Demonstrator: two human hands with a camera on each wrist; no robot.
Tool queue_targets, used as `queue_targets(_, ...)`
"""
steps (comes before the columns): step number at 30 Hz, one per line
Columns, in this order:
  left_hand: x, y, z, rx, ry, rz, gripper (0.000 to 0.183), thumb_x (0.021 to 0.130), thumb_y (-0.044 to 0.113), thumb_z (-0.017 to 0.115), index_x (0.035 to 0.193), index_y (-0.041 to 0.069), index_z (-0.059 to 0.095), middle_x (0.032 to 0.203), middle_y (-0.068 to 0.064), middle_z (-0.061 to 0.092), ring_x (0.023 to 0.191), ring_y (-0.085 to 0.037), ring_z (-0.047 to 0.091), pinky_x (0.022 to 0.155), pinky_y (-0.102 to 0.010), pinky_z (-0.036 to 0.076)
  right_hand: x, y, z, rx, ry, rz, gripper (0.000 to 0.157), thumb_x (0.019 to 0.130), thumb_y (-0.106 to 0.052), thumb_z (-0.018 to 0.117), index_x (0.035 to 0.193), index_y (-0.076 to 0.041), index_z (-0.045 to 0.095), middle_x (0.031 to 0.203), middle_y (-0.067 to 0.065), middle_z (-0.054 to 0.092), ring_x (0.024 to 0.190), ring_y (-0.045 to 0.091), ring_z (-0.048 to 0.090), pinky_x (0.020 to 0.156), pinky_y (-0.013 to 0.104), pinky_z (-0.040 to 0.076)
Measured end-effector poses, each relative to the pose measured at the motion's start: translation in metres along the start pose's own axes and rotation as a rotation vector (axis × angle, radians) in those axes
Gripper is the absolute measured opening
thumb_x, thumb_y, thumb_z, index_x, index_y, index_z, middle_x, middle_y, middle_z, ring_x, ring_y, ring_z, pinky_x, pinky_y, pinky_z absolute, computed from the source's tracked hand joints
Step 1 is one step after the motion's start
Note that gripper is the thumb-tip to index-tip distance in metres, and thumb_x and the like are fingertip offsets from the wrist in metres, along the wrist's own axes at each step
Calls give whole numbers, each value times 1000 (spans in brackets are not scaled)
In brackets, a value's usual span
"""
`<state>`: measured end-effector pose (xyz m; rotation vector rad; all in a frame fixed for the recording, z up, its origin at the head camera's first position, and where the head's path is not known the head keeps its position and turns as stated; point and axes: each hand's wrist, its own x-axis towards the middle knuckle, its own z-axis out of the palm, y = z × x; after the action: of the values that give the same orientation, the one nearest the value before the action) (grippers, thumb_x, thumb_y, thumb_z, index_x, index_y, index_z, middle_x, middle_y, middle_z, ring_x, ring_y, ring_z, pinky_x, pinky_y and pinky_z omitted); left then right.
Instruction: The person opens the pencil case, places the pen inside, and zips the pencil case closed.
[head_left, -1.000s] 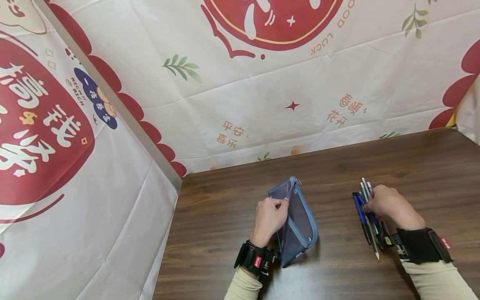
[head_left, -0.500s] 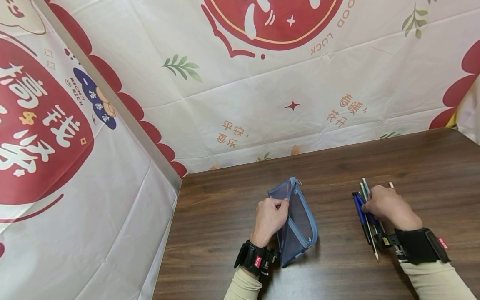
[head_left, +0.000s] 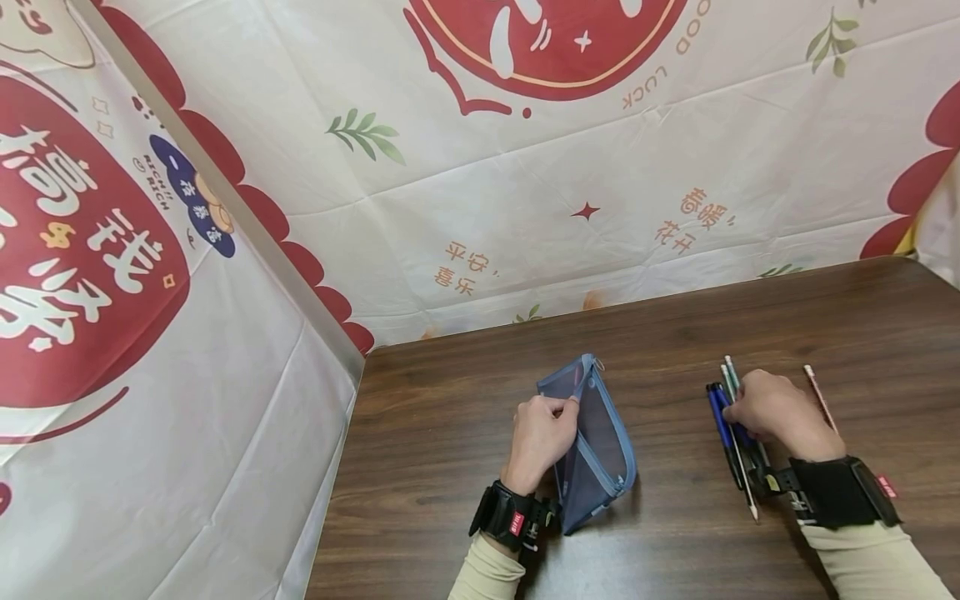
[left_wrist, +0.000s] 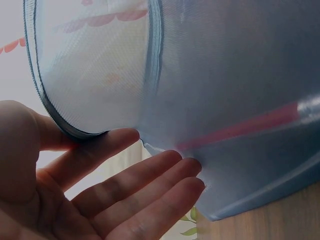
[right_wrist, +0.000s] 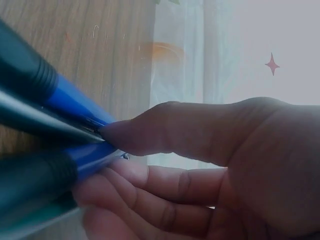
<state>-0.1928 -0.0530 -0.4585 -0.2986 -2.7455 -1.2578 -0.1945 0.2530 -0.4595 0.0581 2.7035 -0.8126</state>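
From where I sit, the biggest thing on my feed is the white printed cloth [head_left: 427,200] hung behind and to the left of the work. Below it spreads the brown table [head_left: 420,467], dark wood grain, taking everything I care about. Near its middle the blue mesh pouch [head_left: 602,429] stands tilted on the wood, its rim drawn up at the left hand.

That left hand [head_left: 542,433] pinches the pouch's rim between thumb and forefinger, the other fingers loosely extended. Well apart from it, the right hand [head_left: 776,412] has thumb and fingers closed around part of a bundle of pens [head_left: 718,427] lying on the table; how many it really grips, I can't tell. I read the step in hand as gathering pens while the pouch is held steady.

If so, the next move calls for a firm pinch around the blue barrels, then a clean lift, with the left hand holding the rim. A sloppy grip could leave the slim pencil [head_left: 750,494] behind or let it roll. I would also mind the pink pencil [head_left: 819,398], lying apart just beyond the right wrist, outside the grasp, its near end hidden.
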Motion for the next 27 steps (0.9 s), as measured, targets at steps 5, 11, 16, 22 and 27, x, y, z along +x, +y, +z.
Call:
queue_targets(5,0,0,0,-5,-5,-9,51,93,32,52,44,19,51,38,5,31,30,-10,27,33,-21,18,2,1,-1,-9,10,16,23,84,-14,61,64,-5,55,50,-1,53,46,15,52,44,29,40)
queue_targets(11,0,1,0,-7,1,-5,51,93,31,53,44,19,52,37,6,31,30,-9,28,34,-21,19,3,0,-2,8,13,19,23,85,-14,61,64,-4,56,50,-1,53,47,14,52,46,29,42)
queue_targets(16,0,1,0,-8,1,-3,50,93,31,53,44,19,52,38,6,30,30,-8,27,33,-20,18,3,-2,-4,13,31,3,27,86,-17,60,62,-6,54,50,-2,53,48,14,53,47,29,42)
queue_targets(22,0,0,0,-11,-1,-10,48,93,32,53,46,21,56,38,6,31,30,-8,28,33,-20,19,2,-5,-6,58,49,-16,30,89,-23,59,63,-8,57,54,0,58,52,15,55,49,30,42)
queue_targets(27,1,0,0,-5,3,-3,47,93,32,53,48,21,59,38,6,33,30,-8,30,33,-20,20,1,-8,-9,83,61,-47,28,90,-25,57,73,-3,63,61,1,63,57,16,59,52,33,45)
